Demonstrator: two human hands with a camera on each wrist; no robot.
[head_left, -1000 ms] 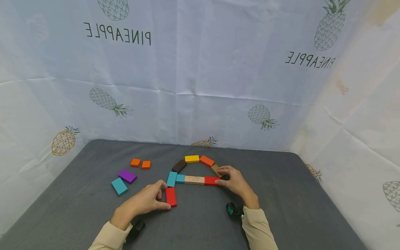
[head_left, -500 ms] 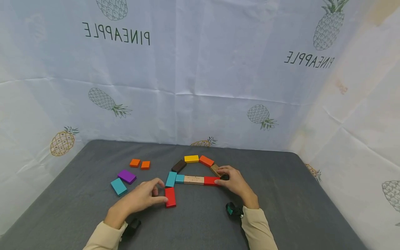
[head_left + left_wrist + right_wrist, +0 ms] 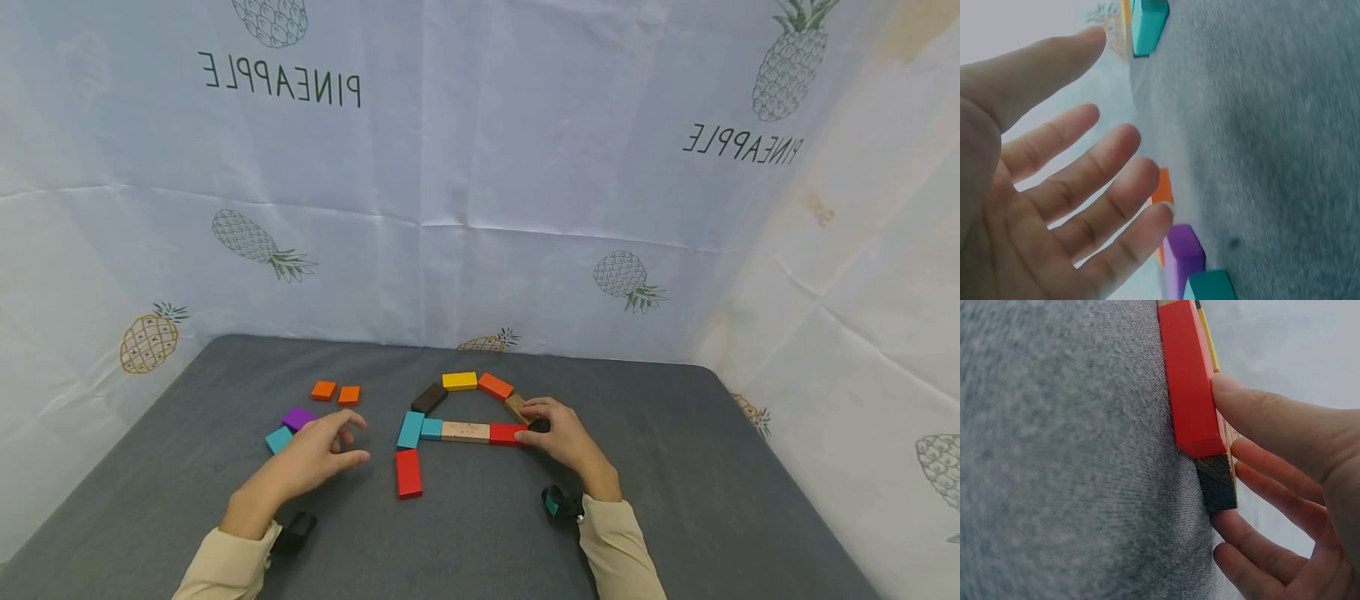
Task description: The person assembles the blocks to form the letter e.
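My left hand is raised over the left part of the table, fingers spread and loosely bent, holding nothing. It partly covers a purple block and a teal block. My right hand holds a black block at the right end of a row. The thumb touches the adjoining red block, and the fingertips lie at the black block's outer side. Along the row are a pale wooden block and a small teal block. A brown block lies beside the right fingertips.
Dark brown, yellow and orange-red blocks arch behind the row. At its left, a teal block adjoins another red block. Small orange blocks lie back left. A printed curtain hangs behind the grey table.
My left hand has let go of the left red block and moved left toward the purple and teal blocks. The right hand has stayed in place.
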